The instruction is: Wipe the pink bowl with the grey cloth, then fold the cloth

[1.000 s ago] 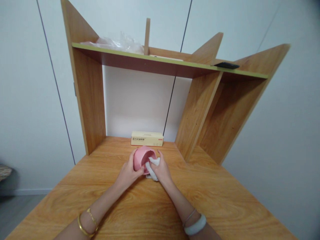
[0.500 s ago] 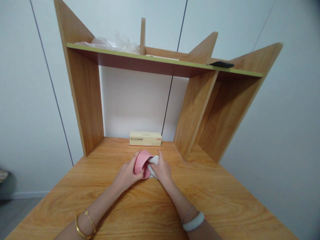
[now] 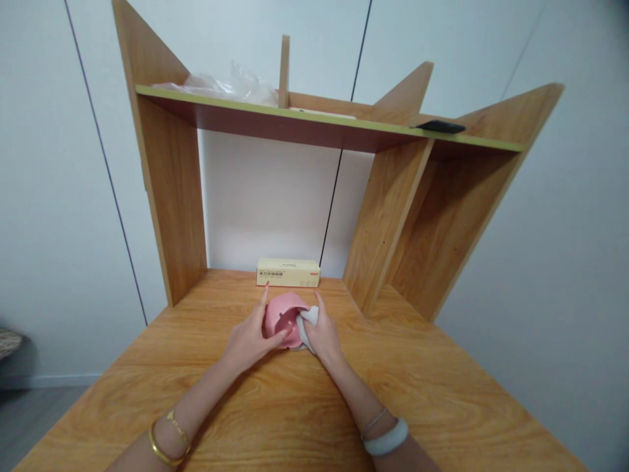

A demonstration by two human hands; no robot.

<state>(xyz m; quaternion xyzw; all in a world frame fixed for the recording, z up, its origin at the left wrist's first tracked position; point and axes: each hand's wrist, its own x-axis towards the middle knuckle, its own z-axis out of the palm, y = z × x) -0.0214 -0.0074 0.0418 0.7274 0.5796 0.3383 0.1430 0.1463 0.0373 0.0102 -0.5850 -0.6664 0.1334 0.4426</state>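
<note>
Since the earlier frame, the mouth of the pink bowl (image 3: 284, 303) has been turned more toward the viewer. The white cloth (image 3: 305, 331) has been shifted out from the cavity toward the right-hand rim, and the left index finger has been raised off the bowl's side.

Progress, as judged: the wiping is taken to be under way and not finished, since the cloth is still kept against the bowl and the bowl has not been set down and released. Part of the inside appears to have been gone over; how much cannot be determined. The remaining inner wall, the outside and the putting-down are judged to be left.

Bowl: plain pink, tilted, with the hollow exposed and the rim uneven in outline. A small dark mark is noted inside; its nature is unclear. It is held between the two hands above the wooden desk (image 3: 275, 419), in front of the cling-film carton (image 3: 287, 273). Contact with the desk cannot be confirmed.

Hands: by the left hand (image 3: 248, 339) the bowl is gripped, thumb over the near rim, index finger spread well away from it. By the right hand (image 3: 324, 334) the cloth is held bunched, fingers mostly hidden by it.
</note>
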